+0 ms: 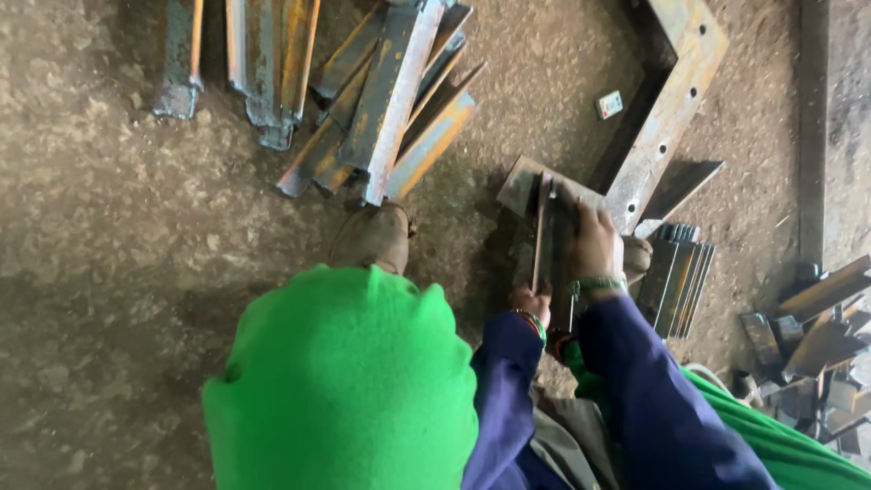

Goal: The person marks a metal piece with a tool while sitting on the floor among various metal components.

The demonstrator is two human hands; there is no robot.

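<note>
- Bare dirt floor (118,227), brown and gritty, fills most of the frame; a green cloth (340,381) bulges across the lower middle.
- At centre right, the right hand (594,245) rests on top of a small stack of flat steel plates (552,240) stood on edge, fingers curled over their upper edge and closed on them.
- Just below, the left hand (531,304) sits at the near end of the same plates; its fingers are mostly hidden behind the blue sleeve (508,381), so I cannot tell how tightly they close.
- The plates lean against a long drilled angle bar (667,118) that runs to the upper right.
- Judged from the grip, the step in hand is gathering and squaring up the plates; the next move calls for both hands to keep the edges flush so none slips out.
- A second bundle of plates (676,281) stands just right of the hands; a heap of rusty angle offcuts (390,100) lies at upper centre, more scrap (817,354) at lower right.
- A worn shoe (372,238) shows left of the plates.
</note>
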